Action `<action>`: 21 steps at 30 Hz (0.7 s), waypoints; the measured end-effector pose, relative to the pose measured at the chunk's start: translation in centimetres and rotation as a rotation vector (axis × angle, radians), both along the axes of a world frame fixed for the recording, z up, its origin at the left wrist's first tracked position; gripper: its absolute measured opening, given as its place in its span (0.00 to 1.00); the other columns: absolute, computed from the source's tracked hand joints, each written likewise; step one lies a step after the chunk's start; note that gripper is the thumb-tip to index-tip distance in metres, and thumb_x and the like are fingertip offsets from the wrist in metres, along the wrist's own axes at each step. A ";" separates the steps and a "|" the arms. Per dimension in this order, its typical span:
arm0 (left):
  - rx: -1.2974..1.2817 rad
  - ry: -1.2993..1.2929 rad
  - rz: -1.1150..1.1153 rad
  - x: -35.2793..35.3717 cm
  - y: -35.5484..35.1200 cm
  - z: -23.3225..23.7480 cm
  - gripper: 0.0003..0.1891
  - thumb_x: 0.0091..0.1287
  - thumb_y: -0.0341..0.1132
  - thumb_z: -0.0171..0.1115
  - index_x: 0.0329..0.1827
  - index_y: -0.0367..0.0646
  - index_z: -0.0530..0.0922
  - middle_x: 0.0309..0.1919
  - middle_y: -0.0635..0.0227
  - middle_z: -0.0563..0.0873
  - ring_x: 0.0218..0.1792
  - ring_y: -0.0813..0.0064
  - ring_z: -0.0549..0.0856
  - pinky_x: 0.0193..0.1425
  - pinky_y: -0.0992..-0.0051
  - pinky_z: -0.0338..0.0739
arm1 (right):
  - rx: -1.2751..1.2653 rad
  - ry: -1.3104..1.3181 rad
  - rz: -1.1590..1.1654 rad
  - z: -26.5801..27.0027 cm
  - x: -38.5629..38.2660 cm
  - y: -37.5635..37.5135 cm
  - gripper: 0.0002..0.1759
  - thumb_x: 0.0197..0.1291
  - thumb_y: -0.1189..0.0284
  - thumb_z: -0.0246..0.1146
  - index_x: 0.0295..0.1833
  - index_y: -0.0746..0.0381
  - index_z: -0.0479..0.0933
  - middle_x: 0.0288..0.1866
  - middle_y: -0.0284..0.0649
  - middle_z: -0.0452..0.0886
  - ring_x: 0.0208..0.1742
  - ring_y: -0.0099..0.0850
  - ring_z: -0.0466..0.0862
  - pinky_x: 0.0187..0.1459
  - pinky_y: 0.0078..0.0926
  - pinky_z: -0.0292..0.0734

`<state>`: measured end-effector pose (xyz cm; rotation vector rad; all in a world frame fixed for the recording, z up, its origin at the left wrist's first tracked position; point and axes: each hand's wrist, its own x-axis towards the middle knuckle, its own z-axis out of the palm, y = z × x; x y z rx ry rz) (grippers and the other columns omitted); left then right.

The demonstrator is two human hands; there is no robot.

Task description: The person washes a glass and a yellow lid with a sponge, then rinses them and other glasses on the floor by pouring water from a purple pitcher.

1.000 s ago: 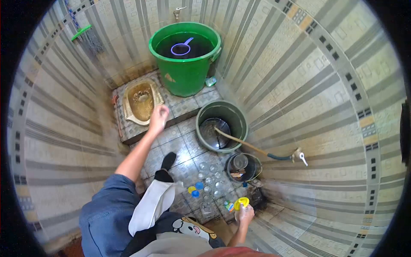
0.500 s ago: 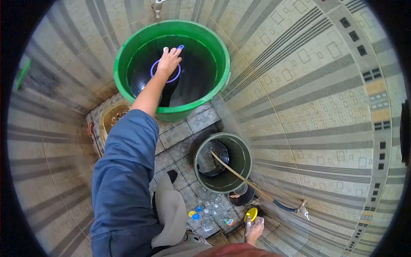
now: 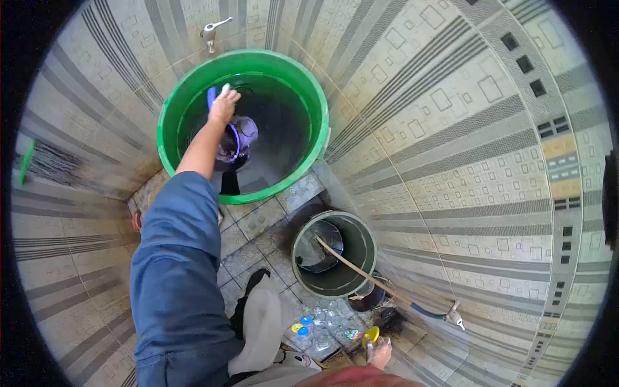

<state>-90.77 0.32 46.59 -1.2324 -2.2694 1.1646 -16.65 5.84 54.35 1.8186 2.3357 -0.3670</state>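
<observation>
My left hand (image 3: 224, 106) is closed at the handle of a purple water dipper (image 3: 245, 131), over the big green tub (image 3: 169, 122). The dipper is tipped on its side at the surface of the dark water. Low on the right, my right hand (image 3: 379, 353), with white suds on it, grips a round yellow lid-like piece (image 3: 371, 335). Near that hand, several clear glass or plastic pieces (image 3: 332, 320) lie on the tiled floor, with blue lids (image 3: 305, 321) and a yellow lid (image 3: 296, 327) beside them.
A grey-green bucket (image 3: 335, 284) stands right of my legs, with a hose (image 3: 361, 271) from the wall tap (image 3: 455, 317) reaching into it. A dark pot (image 3: 369, 298) sits beside it. Another tap (image 3: 209, 37) is above the tub. A green-backed brush (image 3: 27, 161) is at the left wall.
My left hand has moved left and turned the dipper from upright onto its side. The view has shifted a little. My right hand still holds the yellow piece.
</observation>
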 end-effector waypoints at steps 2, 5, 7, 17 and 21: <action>0.040 -0.218 -0.038 -0.3 -2.7 1.4 0.14 0.59 0.39 0.46 0.45 0.57 0.77 0.53 0.76 0.68 0.57 0.74 0.63 0.64 0.61 0.46 | -0.022 -0.030 0.099 0.5 -0.2 0.1 0.17 0.42 0.59 0.64 0.34 0.60 0.76 0.35 0.46 0.74 0.36 0.43 0.75 0.37 0.36 0.71; 0.301 -0.201 0.027 1.1 -4.3 0.1 0.12 0.59 0.39 0.46 0.42 0.54 0.77 0.46 0.75 0.71 0.51 0.73 0.66 0.59 0.64 0.54 | -0.020 0.000 0.035 0.5 0.5 -0.3 0.18 0.43 0.58 0.63 0.33 0.62 0.76 0.36 0.47 0.74 0.37 0.44 0.75 0.38 0.37 0.70; 0.408 -0.156 0.145 0.1 -3.9 -2.1 0.13 0.57 0.37 0.48 0.43 0.50 0.76 0.45 0.75 0.71 0.49 0.73 0.66 0.58 0.64 0.55 | -0.027 -0.145 0.042 -1.0 1.0 0.5 0.19 0.43 0.57 0.62 0.34 0.61 0.76 0.37 0.49 0.74 0.37 0.44 0.76 0.38 0.38 0.71; 0.301 -0.377 0.052 1.4 -7.3 -0.8 0.11 0.51 0.40 0.55 0.33 0.48 0.80 0.47 0.68 0.70 0.51 0.69 0.66 0.62 0.61 0.52 | -0.107 -0.131 0.164 -2.4 1.6 0.2 0.17 0.43 0.60 0.62 0.35 0.61 0.75 0.37 0.46 0.73 0.36 0.44 0.75 0.37 0.37 0.71; 0.482 -0.386 -0.120 4.0 -7.4 0.9 0.09 0.44 0.39 0.60 0.27 0.48 0.79 0.42 0.70 0.69 0.48 0.71 0.67 0.61 0.63 0.53 | -0.127 -0.203 0.131 -2.4 -1.3 0.8 0.19 0.45 0.57 0.60 0.36 0.62 0.75 0.38 0.46 0.72 0.37 0.43 0.75 0.38 0.37 0.71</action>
